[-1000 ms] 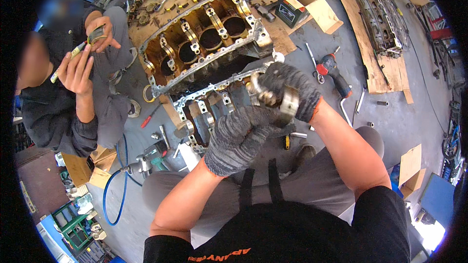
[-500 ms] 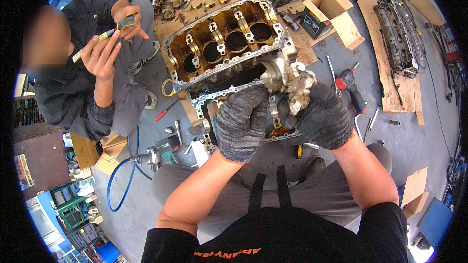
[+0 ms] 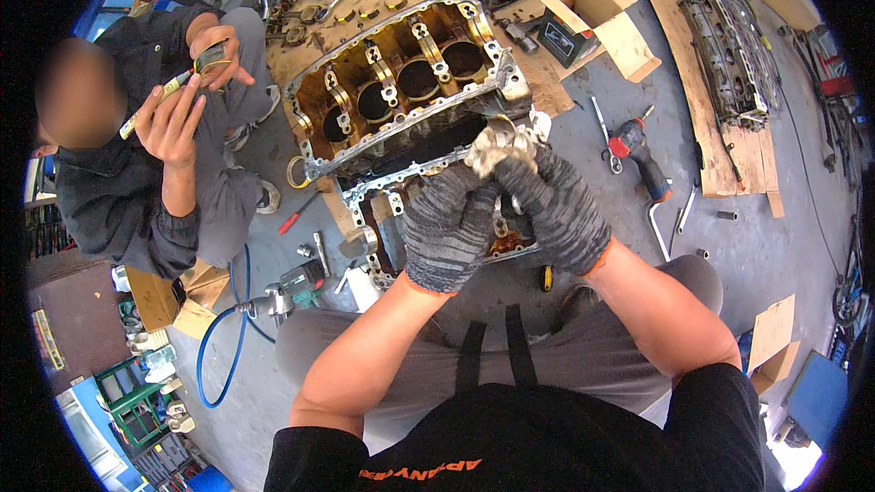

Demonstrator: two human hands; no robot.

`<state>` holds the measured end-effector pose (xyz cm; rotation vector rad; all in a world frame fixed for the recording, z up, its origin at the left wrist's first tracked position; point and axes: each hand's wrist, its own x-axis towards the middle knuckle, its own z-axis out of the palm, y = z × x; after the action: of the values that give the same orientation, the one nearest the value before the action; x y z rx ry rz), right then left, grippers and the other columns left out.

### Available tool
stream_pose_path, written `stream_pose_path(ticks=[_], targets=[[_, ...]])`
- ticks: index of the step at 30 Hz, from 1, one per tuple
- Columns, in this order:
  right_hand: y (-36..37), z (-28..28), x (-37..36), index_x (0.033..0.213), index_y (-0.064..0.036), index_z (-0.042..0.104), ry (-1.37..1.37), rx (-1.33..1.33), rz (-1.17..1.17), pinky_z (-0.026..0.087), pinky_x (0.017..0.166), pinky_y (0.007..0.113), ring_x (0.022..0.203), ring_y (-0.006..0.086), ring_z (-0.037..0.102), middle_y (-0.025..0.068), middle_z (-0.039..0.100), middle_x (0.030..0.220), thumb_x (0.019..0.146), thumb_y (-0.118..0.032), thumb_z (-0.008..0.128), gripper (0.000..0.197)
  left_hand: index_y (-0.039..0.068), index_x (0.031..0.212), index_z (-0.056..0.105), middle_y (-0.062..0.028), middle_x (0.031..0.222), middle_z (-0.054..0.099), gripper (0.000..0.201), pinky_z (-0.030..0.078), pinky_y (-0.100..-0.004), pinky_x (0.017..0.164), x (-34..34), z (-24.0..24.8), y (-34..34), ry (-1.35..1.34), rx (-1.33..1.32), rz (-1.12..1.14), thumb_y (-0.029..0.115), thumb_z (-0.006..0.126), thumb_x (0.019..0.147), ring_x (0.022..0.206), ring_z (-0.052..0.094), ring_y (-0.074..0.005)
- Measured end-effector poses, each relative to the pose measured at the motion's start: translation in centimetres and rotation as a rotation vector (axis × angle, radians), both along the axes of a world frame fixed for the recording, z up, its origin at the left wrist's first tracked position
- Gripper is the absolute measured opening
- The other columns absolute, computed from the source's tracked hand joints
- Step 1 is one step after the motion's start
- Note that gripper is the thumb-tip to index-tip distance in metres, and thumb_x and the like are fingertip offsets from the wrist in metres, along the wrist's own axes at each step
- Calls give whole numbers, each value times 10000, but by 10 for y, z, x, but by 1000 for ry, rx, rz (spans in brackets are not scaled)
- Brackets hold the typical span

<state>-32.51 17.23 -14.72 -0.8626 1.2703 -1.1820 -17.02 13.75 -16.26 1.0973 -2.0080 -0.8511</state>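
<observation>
Both my hands wear grey knit gloves. My left hand (image 3: pixel 448 226) and my right hand (image 3: pixel 553 210) are closed together around a dirty metal engine part (image 3: pixel 497 143), held above a silver engine casing (image 3: pixel 401 196) on the floor. Behind it stands a bare engine block (image 3: pixel 396 82) with its bearing saddles facing up. The gloves hide most of the part.
A seated person on the left holds a small part (image 3: pixel 211 56) and a marker (image 3: pixel 150 102). A red cordless drill (image 3: pixel 635 153), wrenches, an air tool with a blue hose (image 3: pixel 239 323), open cardboard boxes (image 3: pixel 606 23) and a cylinder head (image 3: pixel 729 55) on planks surround me.
My hands have shifted the part slightly and drawn closer together around it. The view has tilted a little. The seated person still handles the small part and marker.
</observation>
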Motion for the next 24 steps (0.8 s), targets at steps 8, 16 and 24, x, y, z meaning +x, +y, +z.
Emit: stream_pose_path(ticks=[8, 16, 24], targets=[[-5, -14, -13, 1183, -39, 630, 356, -193, 70, 513, 856, 373, 951, 294, 657, 169, 686, 1051, 915, -216, 673, 324, 39, 1163, 629, -117, 1015, 695, 257, 512, -339, 822, 5, 9, -9, 119, 278, -43, 93, 634, 912, 927, 669, -223], [2, -1, 3, 1140, -31, 616, 989, -321, 278, 511, 859, 462, 974, 386, 632, 224, 647, 1070, 843, -182, 651, 335, 7, 1345, 508, -162, 1200, 621, 390, 488, -321, 929, 5, 9, -9, 355, 271, -69, 100, 582, 974, 1056, 618, -219], [1, -5, -2, 1202, -123, 624, 989, -504, 499, 489, 900, 460, 989, 375, 626, 165, 662, 1093, 910, -269, 602, 327, -9, 1213, 602, -161, 1177, 644, 284, 513, -368, 941, 32, -28, -18, 289, 535, -363, 122, 531, 971, 1054, 646, -262]])
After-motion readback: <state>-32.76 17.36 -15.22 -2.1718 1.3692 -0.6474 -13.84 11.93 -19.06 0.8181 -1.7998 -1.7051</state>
